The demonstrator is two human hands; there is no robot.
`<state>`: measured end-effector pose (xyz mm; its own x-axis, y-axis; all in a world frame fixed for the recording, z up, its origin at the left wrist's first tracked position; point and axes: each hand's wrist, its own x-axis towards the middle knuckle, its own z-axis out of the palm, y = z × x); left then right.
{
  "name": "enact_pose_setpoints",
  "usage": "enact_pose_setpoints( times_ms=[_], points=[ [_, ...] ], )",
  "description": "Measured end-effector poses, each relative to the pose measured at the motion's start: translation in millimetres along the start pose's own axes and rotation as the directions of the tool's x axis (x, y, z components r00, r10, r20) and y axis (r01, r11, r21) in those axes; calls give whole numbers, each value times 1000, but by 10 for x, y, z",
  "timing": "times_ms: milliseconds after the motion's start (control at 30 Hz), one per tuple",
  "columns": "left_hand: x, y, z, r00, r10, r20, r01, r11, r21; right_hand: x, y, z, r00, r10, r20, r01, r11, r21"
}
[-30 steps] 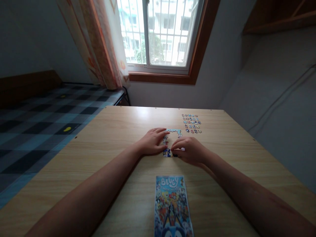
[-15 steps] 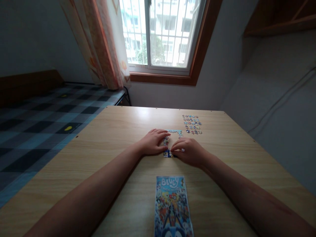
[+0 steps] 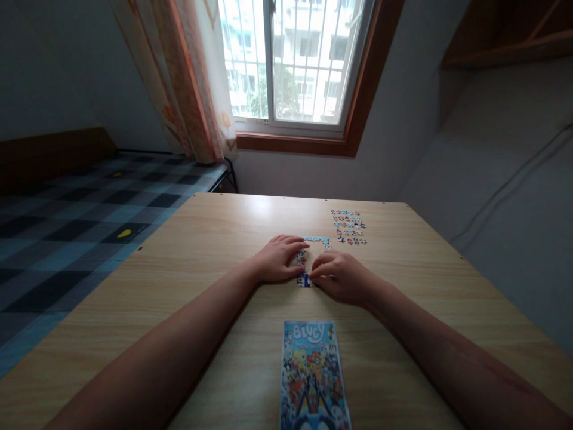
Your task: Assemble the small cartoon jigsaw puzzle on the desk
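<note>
On the wooden table point(image 3: 215, 286) lies a frame of joined puzzle pieces point(image 3: 301, 279), its top, left side and bottom left corner showing. My left hand point(image 3: 281, 258) rests flat at the frame's left side, fingers apart and holding nothing. Over the frame's lower right part is my right hand point(image 3: 338, 276), thumb and fingertips pinched together at the bottom row. What lies between those fingertips is too small to make out. Much of the frame's right side is hidden by this hand. Loose puzzle pieces point(image 3: 350, 226) sit in several rows behind it, to the right.
A Bluey picture box point(image 3: 313, 376) lies near the table's front, between my forearms. To the left stands a bed with a checked cover point(image 3: 89, 221). Beyond the table are a curtain point(image 3: 192, 89) and a barred window point(image 3: 307, 65). A wooden shelf point(image 3: 514, 51) hangs upper right.
The fingers of my right hand have shifted very slightly at the bottom row. My left hand has stayed in place.
</note>
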<state>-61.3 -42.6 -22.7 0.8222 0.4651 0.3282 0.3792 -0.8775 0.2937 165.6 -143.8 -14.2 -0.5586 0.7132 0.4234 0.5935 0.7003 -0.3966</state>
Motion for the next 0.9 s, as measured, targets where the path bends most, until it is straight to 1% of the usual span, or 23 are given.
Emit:
enact_pose_setpoints(
  times_ms=[167, 333, 400, 433, 500, 533, 600, 700, 767, 833, 900],
  points=[
    [0, 1, 2, 1000, 1, 9, -1, 1000, 13, 1, -5, -2, 1000, -17, 7, 17, 999, -38],
    [-12, -3, -5, 1000, -16, 23, 15, 999, 29, -2, -8, 18, 1000, -23, 1, 23, 999, -28],
    [-21, -4, -1, 1000, -19, 7, 19, 999, 33, 6, 10, 9, 998, -35, -43, 35, 999, -7],
    [-25, -2, 3, 1000, -22, 0, 22, 999, 34, 10, 28, -3, 995, -42, -86, 42, 999, -4],
    [-29, 11, 17, 999, -31, -10, 31, 999, 41, 16, 86, -42, 976, -35, -217, 29, 999, -32],
    [-29, 23, 26, 999, -37, -16, 37, 998, 47, 15, 124, -68, 956, -23, -294, 5, 998, -62],
    [-25, 52, 45, 998, -52, -29, 54, 997, 62, 2, 208, -131, 900, 15, -435, -76, 990, -122],
    [-11, 93, 69, 996, -82, -17, 84, 992, 94, -40, 351, -245, 797, 85, -598, -224, 961, -163],
    [-5, 107, 83, 994, -106, 15, 103, 987, 123, -86, 481, -324, 706, 143, -694, -329, 934, -142],
    [-4, 104, 97, 992, -122, 43, 114, 982, 153, -154, 666, -389, 595, 215, -775, -422, 904, -73],
    [-7, 87, 113, 991, -121, 54, 110, 978, 175, -251, 910, -426, 478, 297, -827, -490, 871, 30]
  ],
)
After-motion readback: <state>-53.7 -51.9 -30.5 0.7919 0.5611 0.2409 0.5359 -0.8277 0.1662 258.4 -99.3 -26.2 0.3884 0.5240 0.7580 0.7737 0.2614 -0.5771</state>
